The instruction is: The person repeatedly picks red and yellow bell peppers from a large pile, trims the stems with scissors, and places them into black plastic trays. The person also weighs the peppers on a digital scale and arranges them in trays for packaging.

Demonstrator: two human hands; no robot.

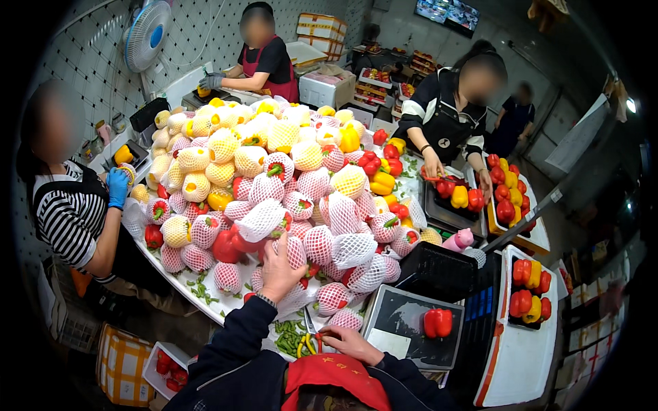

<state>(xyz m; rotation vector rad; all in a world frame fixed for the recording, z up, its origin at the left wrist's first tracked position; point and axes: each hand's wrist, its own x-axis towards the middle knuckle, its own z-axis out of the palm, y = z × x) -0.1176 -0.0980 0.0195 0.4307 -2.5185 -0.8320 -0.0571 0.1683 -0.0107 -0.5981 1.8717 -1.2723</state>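
Note:
My left hand [282,272] reaches into a big heap of bell peppers in foam-net sleeves, its fingers apart against a netted pepper [296,253]. Just left of it, a bare red bell pepper [232,246] and a white-netted pepper [261,220] look smeared by motion. At the table's near edge my right hand [351,344] lies with loosely stretched fingers and no pepper in it. Beside its fingertips are scissors [308,323] with red and yellow at the handle end, amid green stem trimmings [288,337]. One red pepper [437,322] sits on the dark scale [404,318] to the right.
Behind the scale stands a black crate [436,272]. Packed peppers fill a tray [530,291] on a white foam lid [510,373] at right. Co-workers stand left, far and right around the heap. A white box of red peppers [164,370] is at lower left.

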